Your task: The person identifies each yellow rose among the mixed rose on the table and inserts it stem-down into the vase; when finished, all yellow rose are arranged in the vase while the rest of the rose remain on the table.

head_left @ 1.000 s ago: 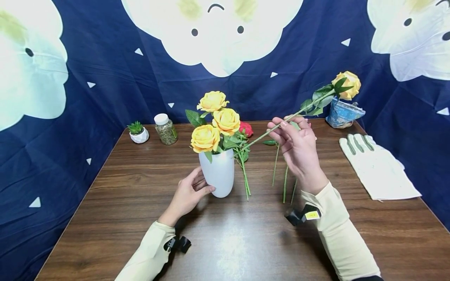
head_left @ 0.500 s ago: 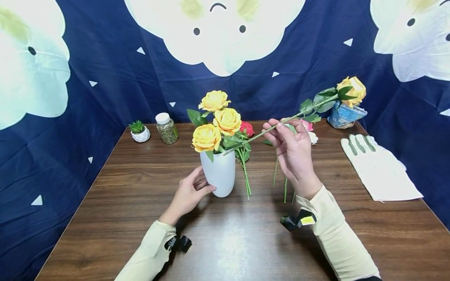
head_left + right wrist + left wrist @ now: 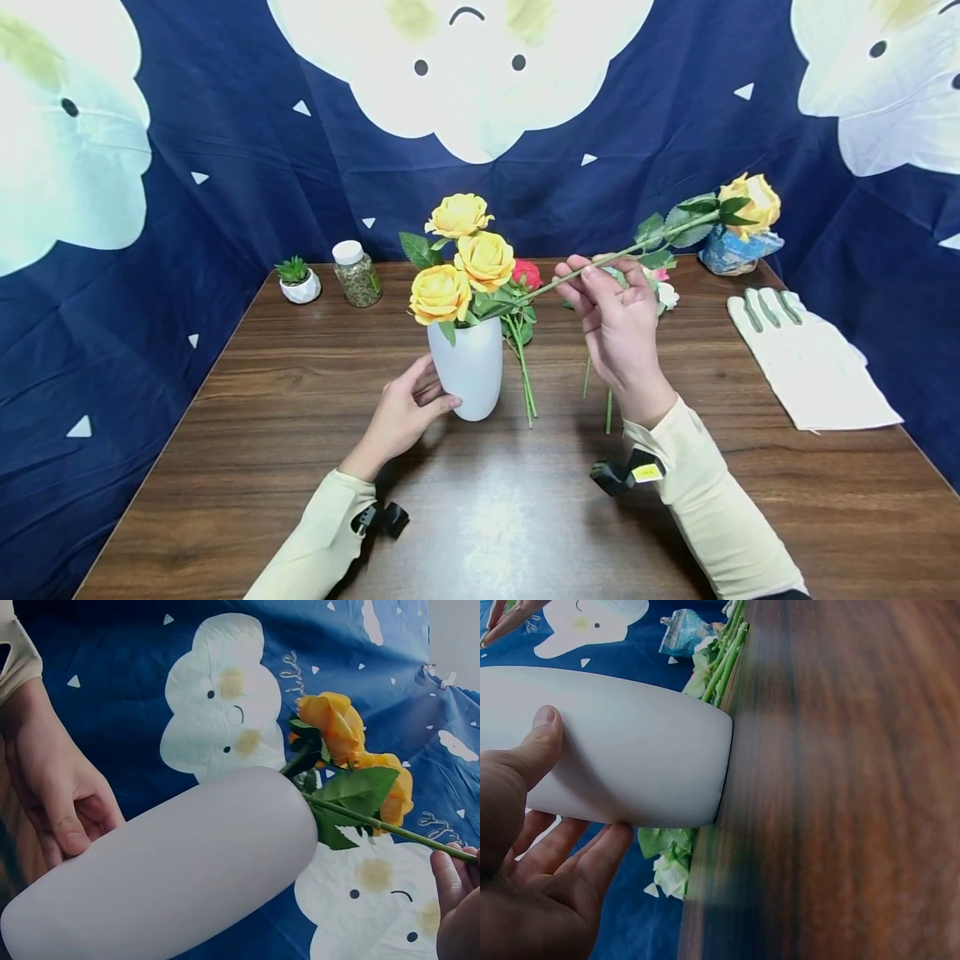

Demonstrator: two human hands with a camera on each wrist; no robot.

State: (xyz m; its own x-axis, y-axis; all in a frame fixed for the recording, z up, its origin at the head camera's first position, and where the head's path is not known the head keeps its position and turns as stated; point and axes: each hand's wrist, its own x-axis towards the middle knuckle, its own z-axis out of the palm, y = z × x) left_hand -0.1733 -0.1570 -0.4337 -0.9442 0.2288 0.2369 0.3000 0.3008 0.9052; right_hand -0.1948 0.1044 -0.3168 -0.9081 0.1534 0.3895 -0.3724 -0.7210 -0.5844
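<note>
A white vase [image 3: 467, 371] stands upright on the wooden table, with several yellow roses [image 3: 440, 294] in it. My left hand [image 3: 401, 417] holds its lower left side; in the left wrist view the thumb [image 3: 544, 742] lies along the vase wall and the other fingers go round the far side. My right hand [image 3: 622, 333] pinches the green stem of another yellow rose [image 3: 752, 206] between thumb and fingers. That rose slants, bloom up to the right, its lower stem end at the vase mouth among leaves. In the right wrist view the stem [image 3: 390, 827] meets the vase rim.
Behind the vase lie a red rose [image 3: 527, 273] and loose stems; pink and white flowers [image 3: 666, 294] lie behind my right hand. White gloves [image 3: 810, 367] and a blue bag [image 3: 738, 250] are at right. A jar [image 3: 357, 275] and potted succulent [image 3: 298, 282] stand back left.
My right hand has moved a little left and down, bringing the rose's stem end from the vase's right side to its mouth. The left hand and vase keep their place.
</note>
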